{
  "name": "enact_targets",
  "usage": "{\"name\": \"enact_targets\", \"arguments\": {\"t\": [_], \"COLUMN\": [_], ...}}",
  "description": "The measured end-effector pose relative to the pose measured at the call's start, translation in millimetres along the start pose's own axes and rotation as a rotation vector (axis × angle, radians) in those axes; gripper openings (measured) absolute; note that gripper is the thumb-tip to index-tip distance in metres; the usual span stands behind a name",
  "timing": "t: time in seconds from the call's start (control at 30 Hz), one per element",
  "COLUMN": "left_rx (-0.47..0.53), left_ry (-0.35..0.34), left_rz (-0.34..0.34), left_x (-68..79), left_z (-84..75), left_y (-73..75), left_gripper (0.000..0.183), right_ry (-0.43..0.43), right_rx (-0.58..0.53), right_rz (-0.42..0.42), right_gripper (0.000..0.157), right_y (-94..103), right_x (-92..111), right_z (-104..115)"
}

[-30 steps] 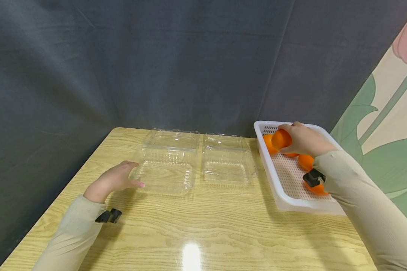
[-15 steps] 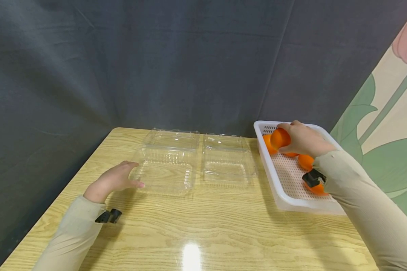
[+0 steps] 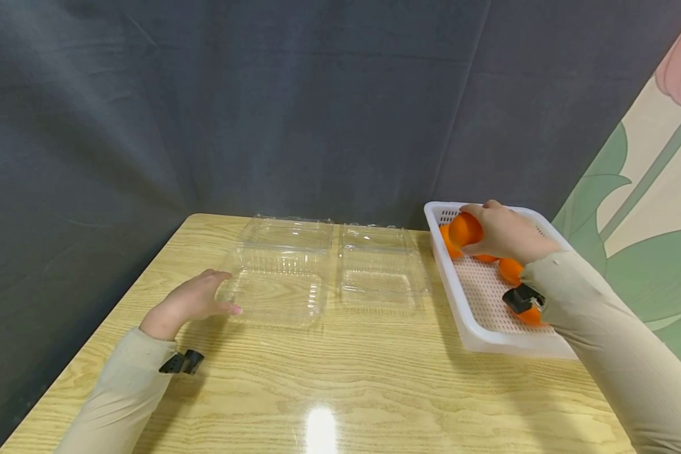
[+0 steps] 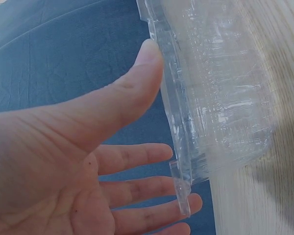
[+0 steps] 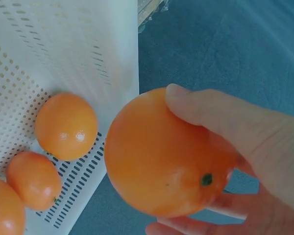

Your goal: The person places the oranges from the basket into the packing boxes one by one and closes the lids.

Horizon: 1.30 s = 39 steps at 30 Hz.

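Observation:
My right hand (image 3: 507, 234) holds an orange (image 3: 466, 231) over the far left part of a white perforated basket (image 3: 516, 344). In the right wrist view, the thumb lies on top of this orange (image 5: 159, 156) and the fingers curl beneath it. Several more oranges lie in the basket, one of them an orange (image 3: 510, 271) below the wrist. At the left, my left hand (image 3: 188, 301) is spread at the near left side of a clear plastic clamshell box (image 3: 275, 296), lid raised. In the left wrist view, its thumb and fingers (image 4: 147, 188) reach the box's rim.
A second, smaller clear clamshell box (image 3: 377, 281) stands open between the first box and the basket. All rest on a wood-grain table (image 3: 250, 391). A dark curtain (image 3: 318, 113) hangs right behind the table's far edge, with a flower-patterned panel (image 3: 647, 252) at right.
My right hand and its orange have shifted slightly left over the basket. My left hand and both boxes keep their places.

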<state>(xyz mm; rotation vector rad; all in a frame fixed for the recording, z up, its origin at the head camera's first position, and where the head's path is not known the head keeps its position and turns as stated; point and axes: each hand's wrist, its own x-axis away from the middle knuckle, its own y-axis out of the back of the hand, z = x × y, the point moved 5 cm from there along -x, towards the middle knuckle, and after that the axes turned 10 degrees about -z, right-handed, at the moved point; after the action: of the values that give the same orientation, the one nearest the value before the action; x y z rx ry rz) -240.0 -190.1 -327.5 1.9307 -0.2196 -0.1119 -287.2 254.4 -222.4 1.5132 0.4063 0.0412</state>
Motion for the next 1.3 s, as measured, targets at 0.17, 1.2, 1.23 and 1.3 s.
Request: {"name": "enact_targets", "arguments": {"t": [0.17,1.2,1.23,1.3], "left_rx": [0.000,0.003,0.005,0.007], "left_ry": [0.000,0.007,0.006,0.004], "left_rz": [0.001,0.010,0.009,0.007], "left_x": [0.3,-1.0,-1.0,-0.9], "left_z": [0.2,0.1,0.1,0.3], "left_y": [-0.1,0.8,0.9,1.0], "left_gripper": [0.082,0.083,0.083,0.083], "right_ry": [-0.016,0.011,0.013,0.015], "right_rx": [0.003,-0.023,-0.027,-0.037], "right_rz": [-0.011,-0.032,-0.030,-0.028], "right_gripper": [0.068,0.072,0.071,0.071], "right_y": [1.0,5.2,5.3,5.3], "right_x": [0.4,2.2,2.5,3.3], "right_z": [2.8,24.8,25.7,27.4]}}
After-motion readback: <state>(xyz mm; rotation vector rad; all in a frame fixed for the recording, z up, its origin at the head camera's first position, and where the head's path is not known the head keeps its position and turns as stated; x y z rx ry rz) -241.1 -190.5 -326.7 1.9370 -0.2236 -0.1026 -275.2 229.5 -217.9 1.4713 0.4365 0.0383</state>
